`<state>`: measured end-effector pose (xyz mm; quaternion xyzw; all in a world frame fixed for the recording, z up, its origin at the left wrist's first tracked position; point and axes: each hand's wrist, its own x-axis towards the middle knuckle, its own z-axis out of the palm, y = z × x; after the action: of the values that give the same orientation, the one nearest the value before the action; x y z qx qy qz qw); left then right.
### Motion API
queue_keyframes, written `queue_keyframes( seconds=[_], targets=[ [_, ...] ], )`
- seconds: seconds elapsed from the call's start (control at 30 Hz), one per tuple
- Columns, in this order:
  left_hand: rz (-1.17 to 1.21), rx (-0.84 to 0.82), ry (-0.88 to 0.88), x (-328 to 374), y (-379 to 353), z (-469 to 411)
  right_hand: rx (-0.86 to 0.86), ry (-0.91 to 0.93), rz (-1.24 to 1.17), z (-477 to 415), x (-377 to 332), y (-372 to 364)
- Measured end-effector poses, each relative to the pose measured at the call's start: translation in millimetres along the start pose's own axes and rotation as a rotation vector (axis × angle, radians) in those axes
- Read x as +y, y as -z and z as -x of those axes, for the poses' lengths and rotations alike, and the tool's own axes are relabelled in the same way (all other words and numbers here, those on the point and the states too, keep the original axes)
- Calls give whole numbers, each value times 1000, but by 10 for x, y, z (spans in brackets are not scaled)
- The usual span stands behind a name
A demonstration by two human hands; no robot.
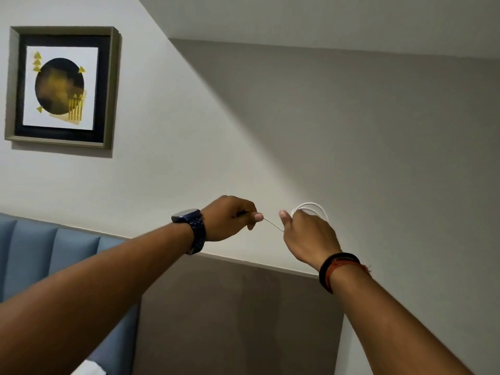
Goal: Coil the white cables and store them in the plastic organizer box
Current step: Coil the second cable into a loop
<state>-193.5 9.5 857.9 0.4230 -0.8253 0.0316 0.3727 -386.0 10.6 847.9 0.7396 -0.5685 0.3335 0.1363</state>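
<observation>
Both raised before the wall: left hand [230, 219] closed, thumb and forefinger pinching the free end of the white cable [311, 208] — loops gathered just beyond the right hand [308, 236], fingers curled shut around them, a short taut strand between.

The right hand [308, 236] covers most of the white cable [311, 208]; only the top arcs of its loops show above the knuckles, so the number of turns cannot be told. The cable end pinched in the left hand [230, 219] is hidden inside the curled fingers, apart from a small dark bit. Both forearms are cut off by the lower edge. A white object [89, 368] at the bottom edge is too cropped to identify, and the blue padded headboard [54, 250] runs off the left edge.
</observation>
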Motion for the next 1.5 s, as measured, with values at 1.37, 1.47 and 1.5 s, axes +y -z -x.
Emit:
queue_keyframes(
  seconds=[1.37, 1.47, 1.5],
  targets=[
    [678, 273, 111, 364, -408, 90, -328, 79, -1845, 166, -76, 298],
    [689, 252, 121, 373, -397, 92, -331, 74, -1848, 159, -61, 277],
    [692, 243, 130, 373, -393, 94, -327, 72, -1844, 155, -54, 270]
  ],
)
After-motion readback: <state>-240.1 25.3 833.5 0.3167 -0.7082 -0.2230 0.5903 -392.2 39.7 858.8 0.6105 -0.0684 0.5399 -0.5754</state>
